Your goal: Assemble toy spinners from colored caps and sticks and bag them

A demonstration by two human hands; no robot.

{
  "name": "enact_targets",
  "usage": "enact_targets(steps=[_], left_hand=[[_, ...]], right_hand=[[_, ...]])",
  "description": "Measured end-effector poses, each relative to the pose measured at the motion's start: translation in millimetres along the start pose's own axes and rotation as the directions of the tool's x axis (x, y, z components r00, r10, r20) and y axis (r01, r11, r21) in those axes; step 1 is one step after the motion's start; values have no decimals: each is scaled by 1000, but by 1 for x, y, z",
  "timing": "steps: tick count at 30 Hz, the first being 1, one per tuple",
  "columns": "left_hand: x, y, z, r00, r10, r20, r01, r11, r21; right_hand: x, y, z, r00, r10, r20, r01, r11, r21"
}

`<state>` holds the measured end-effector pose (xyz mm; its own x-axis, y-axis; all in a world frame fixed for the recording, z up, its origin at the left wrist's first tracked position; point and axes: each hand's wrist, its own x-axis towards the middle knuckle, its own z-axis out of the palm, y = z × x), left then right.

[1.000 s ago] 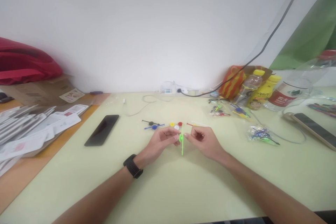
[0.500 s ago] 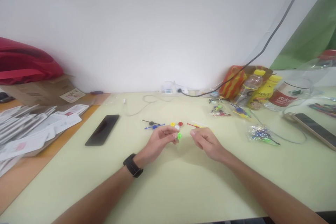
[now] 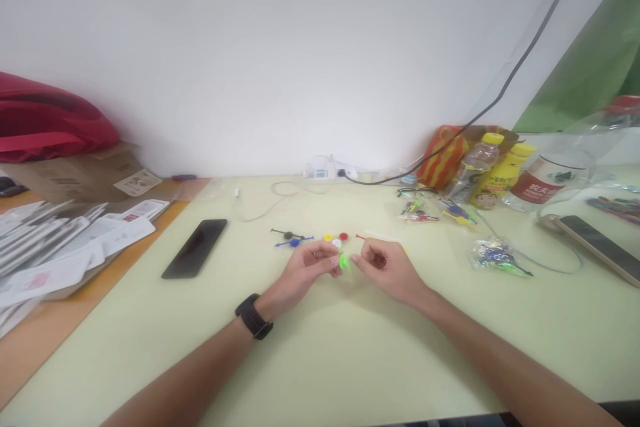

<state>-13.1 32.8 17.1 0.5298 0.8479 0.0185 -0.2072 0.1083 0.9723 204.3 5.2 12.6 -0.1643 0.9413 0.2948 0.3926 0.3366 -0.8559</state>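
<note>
My left hand (image 3: 311, 268), with a black watch (image 3: 254, 315) on its wrist, pinches a small bright green plastic piece (image 3: 343, 261) between thumb and fingers. Just right of that piece is my right hand (image 3: 387, 268), its fingers curled in and its thumb tip close to the green piece. Whether the right fingers hold anything is hidden. Beyond the hands lie a yellow disc (image 3: 328, 237), a red disc (image 3: 343, 236) and a white disc (image 3: 337, 243). A black arrow spinner (image 3: 288, 235) and a blue arrow spinner (image 3: 295, 243) lie to the left; a red pointer (image 3: 361, 237) shows behind the right hand.
A black phone (image 3: 195, 248) lies left on the pale table (image 3: 310, 373). Bagged spinner parts (image 3: 500, 257) and another phone (image 3: 603, 247) are on the right. Bottles (image 3: 503, 177) stand at the back right. White packets (image 3: 55, 260) and a cardboard box (image 3: 75, 173) are at far left.
My right hand has moved left and closer to the green piece, its thumb now reaching toward it. My left hand stays nearly in place, still pinching the piece, which looks slightly turned.
</note>
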Motion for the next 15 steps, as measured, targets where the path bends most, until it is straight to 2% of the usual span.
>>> enact_targets(steps=[10,15], left_hand=[[1,-4,-1,1000,3,-17,-2,1000,11],[1,-3,-2,1000,5,-16,-5,1000,15]], right_hand=[[-1,-4,0,1000,-14,9,14,1000,-12],[-7,-6,-1,988,-137,-69,137,991,3]])
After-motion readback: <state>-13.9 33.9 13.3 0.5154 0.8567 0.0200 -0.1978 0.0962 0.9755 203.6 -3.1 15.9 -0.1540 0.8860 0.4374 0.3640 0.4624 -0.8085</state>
